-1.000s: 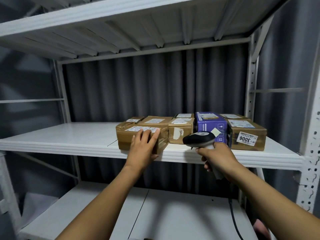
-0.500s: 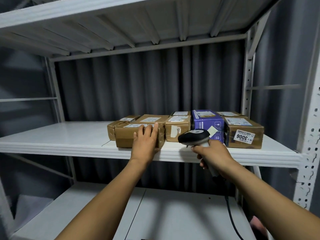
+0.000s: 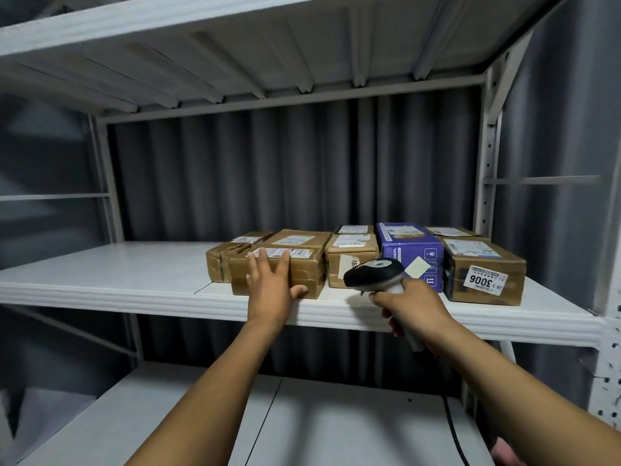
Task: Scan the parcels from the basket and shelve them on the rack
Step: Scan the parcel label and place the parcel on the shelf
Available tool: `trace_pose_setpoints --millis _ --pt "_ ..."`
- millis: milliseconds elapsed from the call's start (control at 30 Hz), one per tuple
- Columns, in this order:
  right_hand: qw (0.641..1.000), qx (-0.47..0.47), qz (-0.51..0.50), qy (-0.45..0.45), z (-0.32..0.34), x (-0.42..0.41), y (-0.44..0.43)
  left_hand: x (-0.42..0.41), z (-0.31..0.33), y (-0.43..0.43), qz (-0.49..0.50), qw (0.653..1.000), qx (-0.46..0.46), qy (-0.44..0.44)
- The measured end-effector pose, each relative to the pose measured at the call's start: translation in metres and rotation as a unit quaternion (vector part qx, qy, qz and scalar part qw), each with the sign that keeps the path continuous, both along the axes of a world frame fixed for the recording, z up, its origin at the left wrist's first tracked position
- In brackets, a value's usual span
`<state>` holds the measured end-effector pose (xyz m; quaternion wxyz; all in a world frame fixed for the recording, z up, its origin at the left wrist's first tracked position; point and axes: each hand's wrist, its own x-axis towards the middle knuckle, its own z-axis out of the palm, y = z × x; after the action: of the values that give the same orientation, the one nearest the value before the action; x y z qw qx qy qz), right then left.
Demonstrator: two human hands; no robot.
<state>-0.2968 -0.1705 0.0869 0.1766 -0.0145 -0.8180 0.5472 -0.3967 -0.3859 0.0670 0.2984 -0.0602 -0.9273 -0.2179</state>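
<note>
Left of the taped brown parcel (image 3: 309,270) the middle shelf (image 3: 100,277) lay bare — free passage. Right of it, boxes (image 3: 353,264) stood packed side by side, a scanner (image 3: 373,275) held before them. Above it, open air up to the upper shelf (image 3: 235,62).

Both arms stretched forward; the left hand (image 3: 272,287) lay flat, fingers spread, while the right hand (image 3: 415,309) gripped a scanner (image 3: 373,275).

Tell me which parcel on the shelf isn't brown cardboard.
The purple box, second from the right in the front row, behind the scanner; every other parcel is brown.
</note>
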Motion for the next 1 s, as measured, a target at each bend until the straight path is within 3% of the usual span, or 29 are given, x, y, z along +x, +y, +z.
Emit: trace_pose_setpoints --millis 400,733,1000 --pt "0.999 0.042 -0.017 -0.011 0.003 -0.018 -0.005 -0.024 0.008 0.012 -0.009 1.0 -0.022 -0.02" --pt "0.995 0.097 0.001 -0.005 0.002 0.022 0.006 0.02 0.014 0.004 -0.009 0.99 -0.138 -0.002" --pt "0.993 0.083 0.029 -0.084 -0.068 0.096 0.011 0.115 -0.076 0.007 -0.076 0.977 -0.153 -0.124"
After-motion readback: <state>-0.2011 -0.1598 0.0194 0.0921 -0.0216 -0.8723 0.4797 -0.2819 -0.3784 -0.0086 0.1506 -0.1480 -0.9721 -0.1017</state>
